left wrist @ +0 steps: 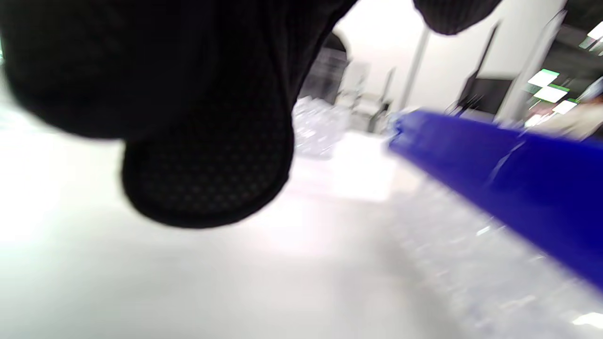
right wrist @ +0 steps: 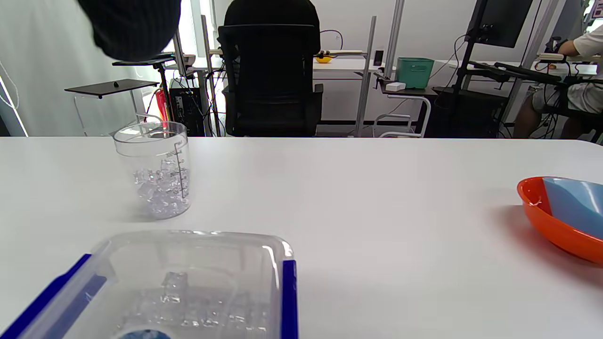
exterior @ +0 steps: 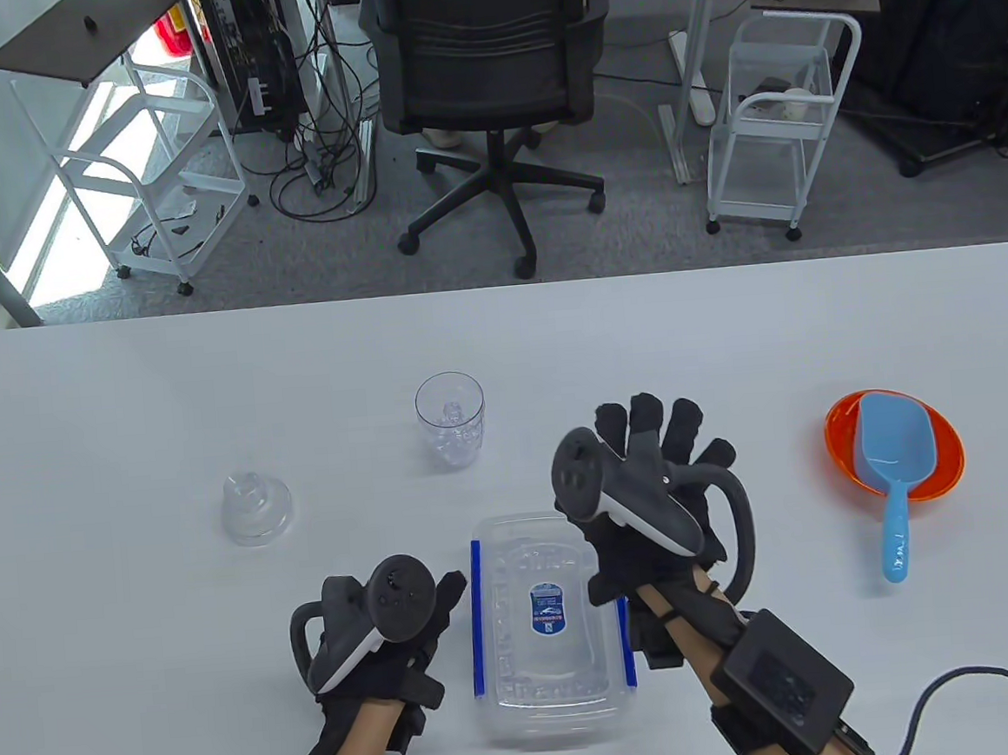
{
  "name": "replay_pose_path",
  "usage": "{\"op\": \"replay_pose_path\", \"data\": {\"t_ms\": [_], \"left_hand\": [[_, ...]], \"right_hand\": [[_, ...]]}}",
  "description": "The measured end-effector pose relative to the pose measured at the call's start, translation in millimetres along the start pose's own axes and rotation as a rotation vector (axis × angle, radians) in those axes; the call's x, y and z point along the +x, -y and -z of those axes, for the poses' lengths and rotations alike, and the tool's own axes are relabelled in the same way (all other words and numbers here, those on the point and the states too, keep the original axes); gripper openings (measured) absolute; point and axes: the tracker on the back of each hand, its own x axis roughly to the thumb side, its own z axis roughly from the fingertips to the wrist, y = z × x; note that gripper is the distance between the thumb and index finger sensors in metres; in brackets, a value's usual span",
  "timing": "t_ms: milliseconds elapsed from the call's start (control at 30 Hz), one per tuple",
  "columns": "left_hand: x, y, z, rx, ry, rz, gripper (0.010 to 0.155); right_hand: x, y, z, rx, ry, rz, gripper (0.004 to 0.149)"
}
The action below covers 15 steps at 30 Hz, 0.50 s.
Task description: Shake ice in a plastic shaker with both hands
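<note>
We look down on a white table with our two gloved hands near its front edge. The clear plastic shaker cup stands upright towards the middle of the table, well apart from both hands, with ice already in its bottom. It is open at the top; its domed clear lid sits on the table off to its left. We judge the cup has been filled and left open so the lid can go on next, before any shaking.

Between our hands lies a clear storage box with blue side clips, its lid on, ice showing through it. At the far right, a blue scoop rests in an orange bowl, out of the way.

Our right hand hovers over the far right corner of the box, palm down, fingers straight and spread apart, holding nothing. Our left hand sits low beside the box's left clip. Its fingers look loosely curled and appear to hold nothing, though whether the thumb touches the box we cannot tell.
</note>
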Motion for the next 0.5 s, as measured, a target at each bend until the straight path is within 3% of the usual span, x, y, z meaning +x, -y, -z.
{"op": "replay_pose_path", "data": {"t_ms": [233,433,467,500], "left_hand": [[-30,2,6,-0.028,-0.130,-0.087,0.084],[-39,-2,5,-0.020,-0.148,-0.156,0.084],[-40,-2,5,-0.017,-0.152,-0.163,0.084],[-42,-4,4,-0.008,-0.163,-0.162,0.084]], "right_hand": [[68,12,44,0.060,0.032,0.039,0.091],[116,-24,90,0.157,0.088,0.152,0.094],[119,-28,94,0.145,0.092,0.155,0.094],[126,-37,105,0.034,0.159,0.134,0.094]]}}
